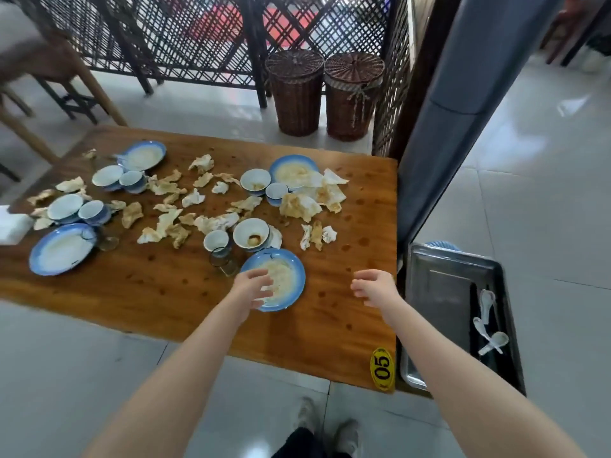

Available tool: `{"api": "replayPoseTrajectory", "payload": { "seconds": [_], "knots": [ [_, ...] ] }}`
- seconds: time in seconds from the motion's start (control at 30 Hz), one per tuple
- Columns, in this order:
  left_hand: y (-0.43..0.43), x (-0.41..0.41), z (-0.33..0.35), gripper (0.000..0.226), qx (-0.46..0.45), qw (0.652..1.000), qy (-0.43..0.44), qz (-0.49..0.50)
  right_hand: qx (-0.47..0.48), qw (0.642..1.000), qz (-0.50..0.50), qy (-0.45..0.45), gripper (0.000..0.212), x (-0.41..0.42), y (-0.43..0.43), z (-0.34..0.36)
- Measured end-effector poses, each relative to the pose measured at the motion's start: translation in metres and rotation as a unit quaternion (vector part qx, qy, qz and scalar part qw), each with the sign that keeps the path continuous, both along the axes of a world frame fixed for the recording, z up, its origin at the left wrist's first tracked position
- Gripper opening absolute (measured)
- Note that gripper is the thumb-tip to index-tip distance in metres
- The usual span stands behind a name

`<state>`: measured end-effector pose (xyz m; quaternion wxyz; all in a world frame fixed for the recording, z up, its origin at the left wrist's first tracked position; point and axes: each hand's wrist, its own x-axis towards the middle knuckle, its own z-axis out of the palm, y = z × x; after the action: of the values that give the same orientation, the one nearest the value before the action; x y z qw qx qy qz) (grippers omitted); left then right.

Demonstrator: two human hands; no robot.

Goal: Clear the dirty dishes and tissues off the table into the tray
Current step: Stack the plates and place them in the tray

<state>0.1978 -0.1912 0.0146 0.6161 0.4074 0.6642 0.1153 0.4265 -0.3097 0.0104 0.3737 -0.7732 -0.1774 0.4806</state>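
Observation:
A wooden table (165, 285) carries several blue-rimmed plates, white bowls, small cups and many crumpled, stained tissues (172, 226). The nearest dirty plate (284, 276) lies at the table's front. My left hand (249, 287) hovers over its left edge, fingers apart, holding nothing. My right hand (375, 289) is over bare wood to the plate's right, fingers curled loosely and empty. A metal tray (439, 279) sits on a dark cart beyond the table's right end. It holds several white spoons (489, 325). A dirty bowl (251, 234) and a cup (216, 241) stand just behind the near plate.
Two wicker baskets (324, 94) stand on the floor behind the table by a lattice screen. A glass (224, 259) lies tipped left of the near plate. A yellow tag "05" (383, 368) marks the front right corner. A white napkin stack (11, 226) rests at the left end. Chairs stand far left.

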Motion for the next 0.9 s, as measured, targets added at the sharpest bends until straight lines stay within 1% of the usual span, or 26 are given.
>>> {"api": "replayPoseTrajectory", "payload": {
  "seconds": [0.1,0.17,0.23,0.3,0.37,0.4,0.47,0.53,0.57,0.7,0.83,0.9],
  "knots": [
    [0.009,-0.032,-0.010,0.032,-0.005,1.000,0.019,0.024,-0.007,1.000,0.005,0.005,0.016,-0.021,0.013,-0.006],
    [0.020,-0.048,-0.018,0.034,0.006,0.999,0.031,0.009,-0.017,1.000,0.002,-0.001,0.014,-0.032,0.026,-0.012],
    [0.033,-0.061,-0.027,0.040,0.020,0.998,0.045,-0.029,-0.026,1.000,-0.001,-0.009,0.012,-0.044,0.040,-0.022],
    [0.048,-0.069,-0.036,0.050,0.033,0.993,0.069,-0.091,-0.040,0.999,-0.012,-0.020,0.012,-0.057,0.055,-0.033],
    [0.063,-0.073,-0.043,0.057,0.027,0.986,0.081,-0.146,-0.062,0.997,-0.029,-0.029,0.013,-0.071,0.070,-0.045],
    [0.070,-0.074,-0.047,0.060,0.020,0.983,0.078,-0.164,-0.071,0.996,-0.033,-0.032,0.016,-0.078,0.077,-0.051],
    [0.079,-0.077,-0.054,0.063,0.003,0.979,0.070,-0.190,-0.094,0.994,-0.032,-0.044,0.030,-0.092,0.091,-0.062],
    [0.085,-0.079,-0.062,0.064,-0.009,0.972,0.066,-0.224,-0.109,0.991,-0.033,-0.076,0.044,-0.103,0.100,-0.070],
    [0.087,-0.080,-0.066,0.064,-0.015,0.969,0.064,-0.238,-0.116,0.988,-0.036,-0.095,0.047,-0.108,0.103,-0.072],
    [0.097,-0.083,-0.072,0.061,-0.031,0.959,0.051,-0.276,-0.138,0.979,-0.045,-0.143,0.050,-0.121,0.105,-0.080],
    [0.101,-0.080,-0.077,0.054,-0.035,0.953,0.037,-0.298,-0.154,0.977,-0.042,-0.139,0.052,-0.126,0.103,-0.082],
    [0.101,-0.078,-0.079,0.055,-0.040,0.955,0.032,-0.293,-0.152,0.978,-0.065,-0.123,0.048,-0.127,0.101,-0.084]
  ]
}}
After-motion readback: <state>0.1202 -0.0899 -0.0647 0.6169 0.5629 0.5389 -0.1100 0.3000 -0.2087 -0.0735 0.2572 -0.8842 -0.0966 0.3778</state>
